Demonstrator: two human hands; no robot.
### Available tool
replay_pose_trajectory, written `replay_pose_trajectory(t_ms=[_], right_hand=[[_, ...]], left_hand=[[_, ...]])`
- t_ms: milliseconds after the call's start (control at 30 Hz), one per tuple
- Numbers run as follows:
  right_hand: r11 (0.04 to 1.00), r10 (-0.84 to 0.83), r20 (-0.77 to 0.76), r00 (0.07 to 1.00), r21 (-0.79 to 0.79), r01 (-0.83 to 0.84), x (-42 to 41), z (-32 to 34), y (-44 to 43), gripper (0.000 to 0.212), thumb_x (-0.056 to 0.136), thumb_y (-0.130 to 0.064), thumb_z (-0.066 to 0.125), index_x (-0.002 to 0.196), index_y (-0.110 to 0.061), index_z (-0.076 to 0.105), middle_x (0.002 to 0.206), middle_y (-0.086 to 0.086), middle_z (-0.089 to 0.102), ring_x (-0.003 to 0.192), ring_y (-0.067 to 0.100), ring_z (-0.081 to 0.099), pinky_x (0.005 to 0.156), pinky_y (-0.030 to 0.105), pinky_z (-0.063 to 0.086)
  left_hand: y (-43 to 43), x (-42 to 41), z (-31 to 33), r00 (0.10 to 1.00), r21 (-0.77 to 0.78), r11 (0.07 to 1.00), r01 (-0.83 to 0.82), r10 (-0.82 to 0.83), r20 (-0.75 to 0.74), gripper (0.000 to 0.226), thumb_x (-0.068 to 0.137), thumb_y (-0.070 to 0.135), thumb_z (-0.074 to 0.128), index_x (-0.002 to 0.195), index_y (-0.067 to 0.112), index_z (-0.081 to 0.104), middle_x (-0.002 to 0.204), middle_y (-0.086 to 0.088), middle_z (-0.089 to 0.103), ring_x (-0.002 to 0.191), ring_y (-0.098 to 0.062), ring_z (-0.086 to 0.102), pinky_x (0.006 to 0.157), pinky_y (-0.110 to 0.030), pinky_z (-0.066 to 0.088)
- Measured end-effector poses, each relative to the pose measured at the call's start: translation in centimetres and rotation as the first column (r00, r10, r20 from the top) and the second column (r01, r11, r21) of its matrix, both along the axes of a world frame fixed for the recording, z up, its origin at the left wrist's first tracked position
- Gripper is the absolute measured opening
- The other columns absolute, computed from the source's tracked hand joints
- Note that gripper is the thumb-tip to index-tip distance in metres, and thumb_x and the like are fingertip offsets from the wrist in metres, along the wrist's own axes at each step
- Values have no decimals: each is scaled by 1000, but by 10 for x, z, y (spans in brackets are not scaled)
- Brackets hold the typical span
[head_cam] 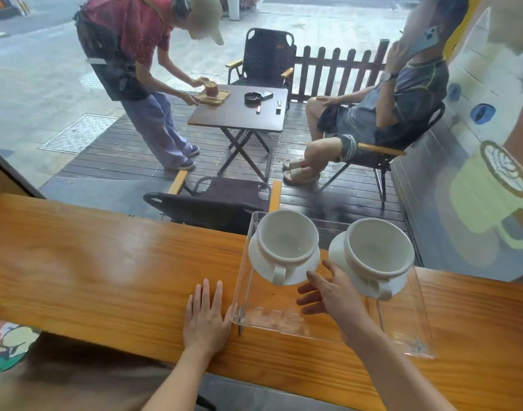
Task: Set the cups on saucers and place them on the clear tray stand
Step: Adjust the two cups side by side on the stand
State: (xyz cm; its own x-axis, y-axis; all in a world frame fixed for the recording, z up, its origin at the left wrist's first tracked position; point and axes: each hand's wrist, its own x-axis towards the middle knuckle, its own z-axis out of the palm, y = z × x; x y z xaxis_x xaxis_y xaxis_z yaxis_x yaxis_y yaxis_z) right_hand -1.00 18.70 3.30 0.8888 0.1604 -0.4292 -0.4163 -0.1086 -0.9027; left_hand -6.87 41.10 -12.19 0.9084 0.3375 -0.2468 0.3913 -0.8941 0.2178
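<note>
Open wooden counter (91, 262) left of clear tray stand (284, 324). On the stand, two cups (287, 235) on saucers (370, 284), narrow gap between. Window glass (76, 114) blocks beyond.

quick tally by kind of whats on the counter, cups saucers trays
White cups: 2, left cup and right cup
White saucers: 2, left saucer and right saucer, one under each cup
Clear tray stand: 1
Total: 5
</note>
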Motion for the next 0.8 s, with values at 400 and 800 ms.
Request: replay_pose_trajectory(t_ms=[400, 800], right_hand=[[984, -154, 9, 988, 95, 153, 4, -11, 9, 61, 92, -1, 53, 146, -17, 31, 58, 5, 71, 57, 19, 71, 51, 27, 57], [977, -159, -82, 984, 129, 168, 15, -10, 8, 63, 90, 1, 53, 147, -17, 30, 54, 6, 68, 51, 19, 67, 42, 29, 54]], left_hand=[[-8, 5, 1, 1000, 71, 997, 16, -17, 19, 109, 56, 67, -40, 151, 26, -4, 163, -6, -4, 150, -22, -6, 119, -40, -5], [-7, 6, -2, 1000, 87, 996, 15, -17, 24, 100, 65, 70, -30, 151, 27, -1, 163, -5, -1, 150, -22, -4, 119, -40, -5]])
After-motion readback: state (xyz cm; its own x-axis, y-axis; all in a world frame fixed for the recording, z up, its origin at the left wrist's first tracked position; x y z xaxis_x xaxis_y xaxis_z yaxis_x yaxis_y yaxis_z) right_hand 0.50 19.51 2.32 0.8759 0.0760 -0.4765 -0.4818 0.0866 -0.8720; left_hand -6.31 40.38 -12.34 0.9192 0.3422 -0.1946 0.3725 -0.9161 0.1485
